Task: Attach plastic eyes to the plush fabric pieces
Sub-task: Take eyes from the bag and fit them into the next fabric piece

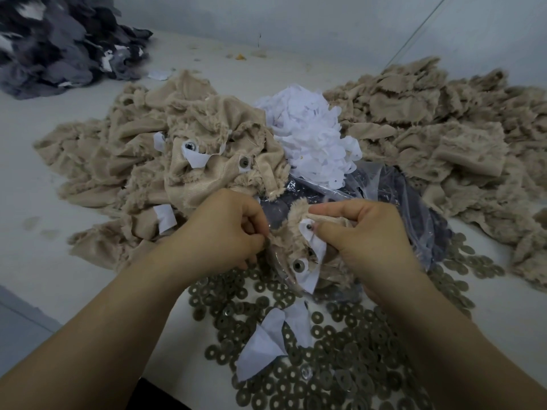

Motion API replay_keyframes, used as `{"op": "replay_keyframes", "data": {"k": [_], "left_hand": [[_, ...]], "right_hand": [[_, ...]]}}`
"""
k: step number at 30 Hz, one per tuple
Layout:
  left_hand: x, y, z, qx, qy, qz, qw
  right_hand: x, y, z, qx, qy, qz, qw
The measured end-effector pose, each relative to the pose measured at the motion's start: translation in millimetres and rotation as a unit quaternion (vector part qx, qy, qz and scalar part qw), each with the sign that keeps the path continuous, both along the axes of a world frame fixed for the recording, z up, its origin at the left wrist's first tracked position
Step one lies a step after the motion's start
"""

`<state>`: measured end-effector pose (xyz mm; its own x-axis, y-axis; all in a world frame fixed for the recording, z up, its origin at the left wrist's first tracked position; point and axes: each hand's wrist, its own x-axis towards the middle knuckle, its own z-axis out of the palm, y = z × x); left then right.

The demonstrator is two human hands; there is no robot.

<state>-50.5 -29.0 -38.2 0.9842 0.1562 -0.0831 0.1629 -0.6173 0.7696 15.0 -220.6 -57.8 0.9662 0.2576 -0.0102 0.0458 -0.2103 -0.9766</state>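
Beige plush piece, soft, limp, light: left hand pinching its edge. Right hand fingers clamped beside eye post; best gripped there.

This is a small toy-making workshop, a piecework station for plush assembly; the pale desk is buried in bulk stock rather than household goods; heaps of cut beige plush fabric pieces fill the middle and right of the frame; a mound of grey and dark fabric offcuts sits at upper left; a pile of white backing patches lies at centre; hundreds of loose round washers spread across the lower centre beside a clear plastic bag; finished pieces carrying plastic eyes lie stacked at centre left; bare plain walls rise behind.
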Motion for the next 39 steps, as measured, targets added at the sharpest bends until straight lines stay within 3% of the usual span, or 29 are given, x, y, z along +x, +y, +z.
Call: {"op": "replay_keyframes", "data": {"k": [4, 8, 13, 17, 22, 29, 35, 39], "left_hand": [[2, 0, 3, -0.019, -0.106, 0.058, 0.993], [2, -18, 7, 0.07, -0.22, 0.045, 0.972], [1, -41, -9, 0.221, -0.387, -0.061, 0.893], [2, -45, -24, 0.246, -0.404, -0.084, 0.877], [2, -46, -29, 0.196, -0.419, -0.073, 0.884], [5, -43, -20, 0.023, -0.319, -0.014, 0.947], [6, -43, -19, 0.034, -0.303, 0.001, 0.952], [7, -43, -22, 0.033, -0.317, 0.009, 0.948]], "right_hand": [[-2, 0, 2, -0.012, 0.004, 0.001, 1.0], [-4, 1, 4, -0.02, 0.005, 0.006, 1.0], [-5, 1, 4, -0.021, 0.001, 0.017, 1.0], [-5, 1, 4, -0.015, 0.001, 0.014, 1.0], [-3, 0, 4, 0.011, 0.005, 0.006, 1.0], [-4, -1, 2, 0.009, -0.014, 0.012, 1.0], [-4, 1, 2, 0.015, -0.028, 0.021, 0.999], [-5, 3, -1, 0.044, 0.019, 0.03, 0.998]]}}
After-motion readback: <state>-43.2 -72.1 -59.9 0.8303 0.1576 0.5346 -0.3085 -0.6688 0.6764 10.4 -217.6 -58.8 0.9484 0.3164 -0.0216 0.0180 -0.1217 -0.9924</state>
